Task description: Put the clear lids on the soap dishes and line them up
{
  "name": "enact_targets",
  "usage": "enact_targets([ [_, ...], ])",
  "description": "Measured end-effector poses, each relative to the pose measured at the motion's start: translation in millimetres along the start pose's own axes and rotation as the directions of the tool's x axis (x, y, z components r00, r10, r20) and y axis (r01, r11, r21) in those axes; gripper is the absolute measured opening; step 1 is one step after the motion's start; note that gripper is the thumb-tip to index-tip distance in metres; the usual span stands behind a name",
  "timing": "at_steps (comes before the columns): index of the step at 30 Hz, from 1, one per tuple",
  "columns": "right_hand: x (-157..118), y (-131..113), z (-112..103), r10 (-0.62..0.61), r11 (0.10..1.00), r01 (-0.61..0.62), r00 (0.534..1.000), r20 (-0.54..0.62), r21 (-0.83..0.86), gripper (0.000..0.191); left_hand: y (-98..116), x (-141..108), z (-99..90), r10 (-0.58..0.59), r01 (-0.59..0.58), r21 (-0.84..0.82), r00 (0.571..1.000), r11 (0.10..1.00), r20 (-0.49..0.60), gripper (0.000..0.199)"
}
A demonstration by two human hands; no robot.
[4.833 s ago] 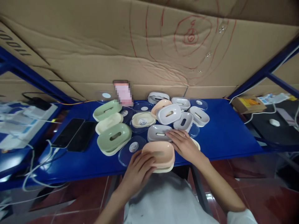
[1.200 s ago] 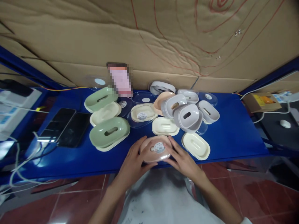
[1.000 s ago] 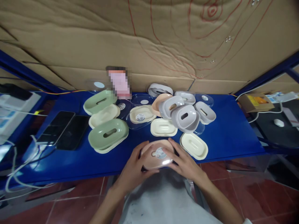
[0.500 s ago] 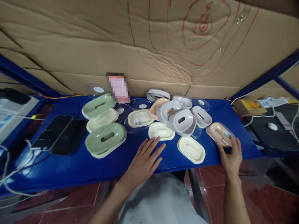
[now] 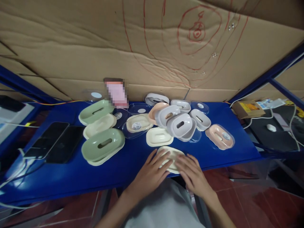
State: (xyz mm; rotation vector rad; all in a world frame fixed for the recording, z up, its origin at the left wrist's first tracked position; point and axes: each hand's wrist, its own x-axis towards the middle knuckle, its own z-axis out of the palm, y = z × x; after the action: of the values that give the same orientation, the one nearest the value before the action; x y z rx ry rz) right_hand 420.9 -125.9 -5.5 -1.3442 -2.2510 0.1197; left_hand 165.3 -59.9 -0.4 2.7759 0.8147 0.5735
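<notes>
A cream soap dish tray [image 5: 174, 152] lies at the front edge of the blue table, partly covered by my hands. My left hand [image 5: 154, 169] rests over its left side with the fingers spread. From the right, my right hand [image 5: 193, 175] lays its outstretched fingers on the other side; the thumbs are largely hidden. Just behind is a second cream tray [image 5: 159, 137]. Grey slotted dishes [image 5: 180, 126] are piled to its right. A pink dish under a clear lid [image 5: 219, 136] stands apart at the right.
Green slotted dishes [image 5: 103, 145] and clear lids [image 5: 140, 109] cover the left and back of the table [image 5: 137, 172]. Two dark phones [image 5: 51, 139] lie at the left with cables. A cardboard sheet [image 5: 78, 60] stands behind; a blue frame [image 5: 285, 91] rises at the right.
My right hand has left the pink lidded dish and come to the cream tray. That tray has moved left, in front of my body. My left hand has shifted slightly right, onto it.
</notes>
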Motion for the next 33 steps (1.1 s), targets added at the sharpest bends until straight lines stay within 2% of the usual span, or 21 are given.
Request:
enact_targets([
  [3, 39, 28, -7, 0.05, 0.996, -0.06, 0.986, -0.162, -0.061, 0.045, -6, -24, -2.1, -0.088, 0.088, 0.014, 0.996, 0.996, -0.031, 0.025],
  [5, 68, 49, -11, 0.041, 0.986, -0.067, 0.986, -0.162, -0.155, 0.045, -11, -41, -5.8, -0.151, 0.154, 0.03, 0.985, 0.988, -0.084, 0.023],
  [8, 102, 64, -15, -0.107, 0.971, 0.082, 0.989, -0.103, -0.224, 0.046, -12, -61, -10.1, -0.229, 0.239, 0.04, 0.957, 0.97, -0.178, 0.027],
  [10, 109, 57, -16, -0.2, 0.96, 0.157, 0.964, -0.174, -0.233, 0.051, -10, -69, -10.4, -0.28, 0.291, 0.026, 0.938, 0.956, -0.202, 0.037],
  [13, 98, 23, -17, -0.258, 0.953, 0.189, 0.916, -0.307, -0.239, 0.053, -7, -76, -8.0, -0.353, 0.358, -0.024, 0.906, 0.933, -0.234, 0.052],
  [15, 83, -7, -12, -0.279, 0.95, 0.227, 0.925, -0.258, -0.214, 0.044, -9, -79, -6.5, -0.392, 0.387, -0.073, 0.875, 0.919, -0.285, 0.058],
  [17, 70, -36, 0, -0.289, 0.949, 0.269, 0.95, -0.114, -0.167, 0.033, -14, -82, -6.2, -0.409, 0.393, -0.116, 0.855, 0.912, -0.318, 0.064],
  [20, 65, -63, 26, -0.288, 0.95, 0.292, 0.956, 0.052, -0.113, 0.027, -22, -86, -9.1, -0.367, 0.354, -0.097, 0.883, 0.93, -0.291, 0.065],
  [22, 70, -68, 39, -0.292, 0.948, 0.303, 0.95, 0.107, -0.096, 0.028, -25, -88, -12.4, -0.315, 0.312, -0.053, 0.913, 0.949, -0.258, 0.06],
  [24, 76, -66, 46, -0.301, 0.946, 0.315, 0.94, 0.159, -0.079, 0.033, -27, -89, -15.1, -0.287, 0.29, -0.023, 0.925, 0.957, -0.248, 0.055],
  [28, 81, -55, 45, -0.301, 0.945, 0.321, 0.928, 0.219, -0.062, 0.048, -31, -94, -13.7, -0.302, 0.309, -0.023, 0.909, 0.951, -0.285, 0.046],
  [33, 73, -48, 49, -0.342, 0.924, 0.375, 0.897, 0.28, -0.071, 0.046, -37, -101, -6.8, -0.326, 0.315, -0.086, 0.893, 0.945, -0.309, 0.041],
])
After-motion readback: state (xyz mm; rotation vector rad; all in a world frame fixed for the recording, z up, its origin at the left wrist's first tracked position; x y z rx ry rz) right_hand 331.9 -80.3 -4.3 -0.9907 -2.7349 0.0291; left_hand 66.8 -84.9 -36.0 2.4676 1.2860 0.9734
